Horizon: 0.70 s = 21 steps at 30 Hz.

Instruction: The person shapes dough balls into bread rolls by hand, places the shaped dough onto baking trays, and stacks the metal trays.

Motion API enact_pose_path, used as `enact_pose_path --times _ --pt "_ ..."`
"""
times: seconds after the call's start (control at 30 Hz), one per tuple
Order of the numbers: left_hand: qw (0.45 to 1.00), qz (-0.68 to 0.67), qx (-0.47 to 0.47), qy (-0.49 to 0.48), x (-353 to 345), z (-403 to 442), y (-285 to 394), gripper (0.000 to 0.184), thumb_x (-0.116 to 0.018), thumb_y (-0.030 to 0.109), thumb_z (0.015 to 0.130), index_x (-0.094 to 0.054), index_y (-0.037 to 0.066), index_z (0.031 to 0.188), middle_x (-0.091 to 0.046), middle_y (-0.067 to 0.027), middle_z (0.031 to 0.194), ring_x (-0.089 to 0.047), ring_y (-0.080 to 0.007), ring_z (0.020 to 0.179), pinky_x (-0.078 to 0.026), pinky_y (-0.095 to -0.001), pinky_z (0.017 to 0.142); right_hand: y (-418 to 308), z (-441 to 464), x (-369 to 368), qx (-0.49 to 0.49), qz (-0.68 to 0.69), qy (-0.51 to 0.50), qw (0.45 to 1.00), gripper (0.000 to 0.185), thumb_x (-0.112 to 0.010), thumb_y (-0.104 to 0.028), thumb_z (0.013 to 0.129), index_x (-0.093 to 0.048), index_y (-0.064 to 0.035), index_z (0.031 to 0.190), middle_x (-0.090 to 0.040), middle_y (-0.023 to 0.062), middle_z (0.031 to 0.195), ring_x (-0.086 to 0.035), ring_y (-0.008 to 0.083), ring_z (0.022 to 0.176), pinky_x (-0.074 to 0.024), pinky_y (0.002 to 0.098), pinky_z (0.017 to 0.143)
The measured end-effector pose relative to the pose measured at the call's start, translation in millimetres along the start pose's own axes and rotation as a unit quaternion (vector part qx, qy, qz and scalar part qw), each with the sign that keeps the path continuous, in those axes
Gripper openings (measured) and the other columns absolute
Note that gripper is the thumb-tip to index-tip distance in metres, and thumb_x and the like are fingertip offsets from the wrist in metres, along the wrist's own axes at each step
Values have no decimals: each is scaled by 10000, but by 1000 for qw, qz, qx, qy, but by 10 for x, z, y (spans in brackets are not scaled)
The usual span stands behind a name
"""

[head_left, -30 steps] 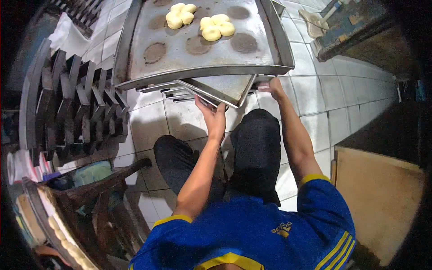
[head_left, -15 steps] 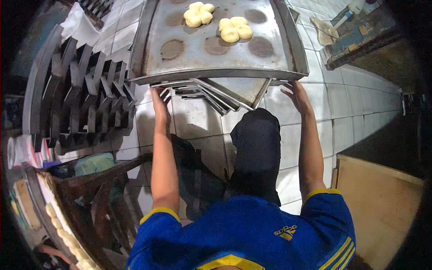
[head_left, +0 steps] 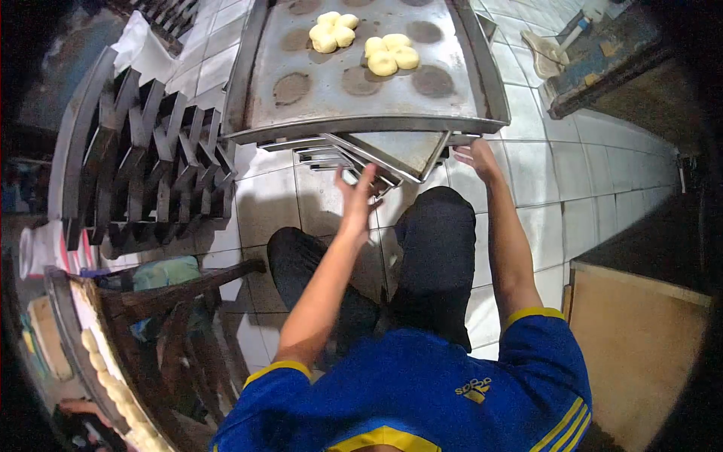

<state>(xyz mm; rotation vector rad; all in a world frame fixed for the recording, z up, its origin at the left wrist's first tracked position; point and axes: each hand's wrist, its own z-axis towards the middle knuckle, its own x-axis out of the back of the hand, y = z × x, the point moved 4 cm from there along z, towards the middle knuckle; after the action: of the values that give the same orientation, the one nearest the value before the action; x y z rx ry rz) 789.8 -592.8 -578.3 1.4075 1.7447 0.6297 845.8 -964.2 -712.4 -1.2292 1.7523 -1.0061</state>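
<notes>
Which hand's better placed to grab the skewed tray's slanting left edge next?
Probably the left hand: it's spread open beside that edge of the skewed tray. The right hand is over by the right front corner of the top tray.

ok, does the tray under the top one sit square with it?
No, the lower tray is turned, one corner jutting out past the front rim of the top tray.
</notes>
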Motion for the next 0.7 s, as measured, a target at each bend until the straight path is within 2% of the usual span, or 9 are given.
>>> enact_pose_path --times 0.07,0.17,0.27,0.33,0.53,0.6,0.63,0.67,0.7 --pt "1000 -13 -11 5 -260 59 -150 1122 -748 322 953 118 160 1647 -462 -286 1482 -547 -351 1287 -461 -485 1056 -100 -73 -100 7 35 0 999 480 -398 -294 1091 -426 -38 1496 -577 145 1403 -649 302 1136 -619 465 942" --pt "985 -18 -164 52 -447 186 -263 1055 -686 23 933 71 140 1659 -540 -206 1368 -563 -279 1201 -485 -377 1020 -64 -38 -168 14 63 28 997 452 -393 -318 1098 -483 -18 1425 -595 152 1360 -644 285 1102 -589 450 984" --pt "980 -34 -192 34 -384 301 -356 1015 -671 16 931 25 123 1661 -531 -219 1398 -572 -293 1212 -495 -392 1022 -143 -63 -217 31 59 65 996 456 -399 -325 1099 -511 3 1396 -624 159 1311 -659 280 1071 -572 431 994" --pt "982 -20 -182 36 -331 260 -297 1043 -634 -5 933 87 140 1672 -465 -267 1494 -555 -326 1287 -521 -392 1019 -147 -7 -221 40 41 0 998 480 -417 -342 1112 -506 23 1411 -634 196 1346 -662 338 1199 -538 478 1074" --pt "974 36 -221 15 -214 372 -383 1055 -621 19 949 130 191 1671 -475 -283 1480 -563 -327 1280 -594 -413 933 -145 -84 -193 51 36 -4 998 419 -479 -298 1083 -555 18 1347 -669 167 1268 -684 296 1144 -575 448 1022" --pt "985 13 -171 -7 -275 197 -219 1047 -617 9 946 120 171 1672 -475 -288 1478 -568 -320 1269 -572 -430 977 -138 -83 -142 50 42 -11 998 433 -535 -332 1067 -571 12 1327 -678 141 1244 -678 257 1127 -580 426 997" --pt "988 51 -135 -46 -206 196 -238 1045 -630 150 971 150 132 1666 -390 -297 1564 -515 -335 1342 -417 -415 1129 -106 -132 -94 90 31 -19 995 449 -542 -354 1064 -574 11 1323 -666 144 1269 -666 261 1150 -574 422 994" --pt "989 50 -136 -43 -55 201 -188 1045 -630 150 971 150 132 1666 -390 -297 1564 -515 -335 1342 -417 -415 1129 -107 -140 -59 131 20 -30 991 466 -550 -377 1062 -576 11 1319 -653 148 1294 -655 266 1173 -569 418 991" --pt "991 82 -99 -46 146 240 -149 990 -619 194 982 86 156 1677 -447 -274 1508 -541 -339 1301 -460 -453 1084 -147 -147 0 172 -135 -19 976 497 -539 -393 1066 -560 17 1346 -637 155 1316 -645 273 1187 -564 415 979"
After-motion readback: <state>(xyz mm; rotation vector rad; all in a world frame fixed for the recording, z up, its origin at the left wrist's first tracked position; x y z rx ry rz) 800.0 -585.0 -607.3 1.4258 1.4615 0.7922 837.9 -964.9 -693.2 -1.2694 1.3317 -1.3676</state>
